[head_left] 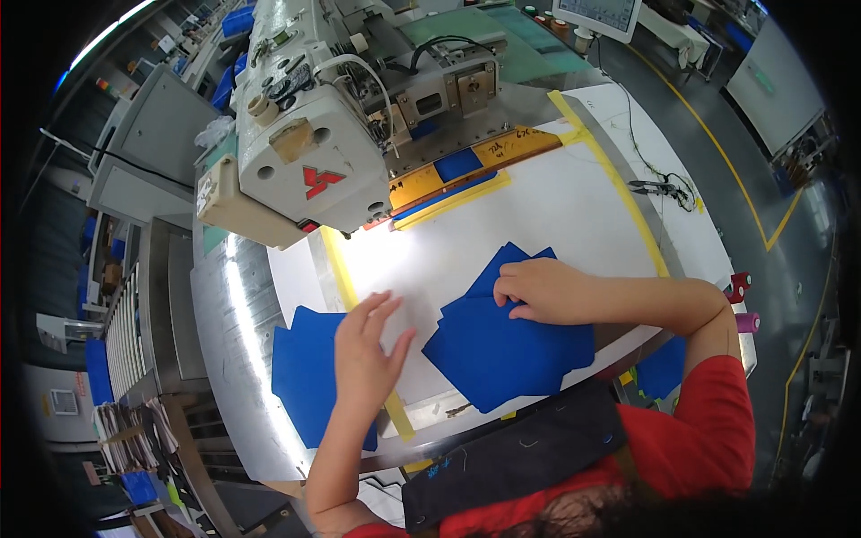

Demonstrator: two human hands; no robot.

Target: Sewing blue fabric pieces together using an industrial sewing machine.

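Observation:
A fanned stack of blue fabric pieces (507,359) lies on the white work surface in front of me. My right hand (543,291) rests over its far side, fingers curled and pinched at a top piece of the blue fabric. To the left, more overlapping blue fabric pieces (309,377) lie near the table's edge. My left hand (368,345) is over their right side, with fingers apart and nothing held. Beyond both hands, a yellow-orange clamp plate (489,160) of the sewing machine (314,161) shows blue fabric in its window and along its front edge.
Yellow tape strips (628,202) mark the white surface (574,211). Thread snips (655,187) and loose dark thread lie at the right. Thread spools (746,322) stand by the right table edge. A screen (599,16) is at the back. The machine head overhangs the far left.

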